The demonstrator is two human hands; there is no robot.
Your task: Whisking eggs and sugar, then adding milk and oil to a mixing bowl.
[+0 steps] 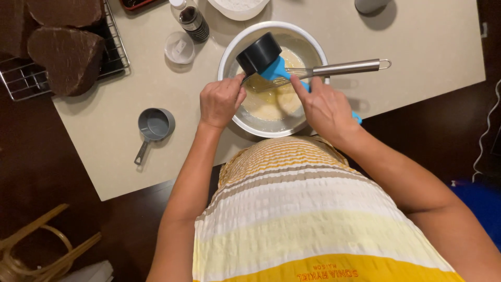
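A: Where the wire rack sits at the far left of the counter, what does it carry?

B: Dark heart-shaped cakes. Right of the rack stand a small clear cup and a dark bottle; a grey measuring cup lies nearer the front edge.

A: State the left hand.

B: Fingers curled shut over the near-left rim of the metal bowl, seemingly on the handle of the black measuring cup, which is tipped above the pale yellow batter. The exact contact is hidden by the knuckles.

A: And the right hand?

B: Closed around a blue spatula, index finger laid along the shaft, blade at the cup's mouth. A steel whisk rests across the bowl, handle overhanging the right rim.

A: Handling properties?

B: Judged: the cup is light and rigid, best held by the handle; a batter film may make it slippery. The spatula blade looks flexible, so grip stays on the shaft. The bowl looks smooth and could slide; the whisk could roll if knocked.

A: Clearance?

B: The bowl is near the counter's front edge, close to the body. Open surface lies right of the whisk; the left is crowded.
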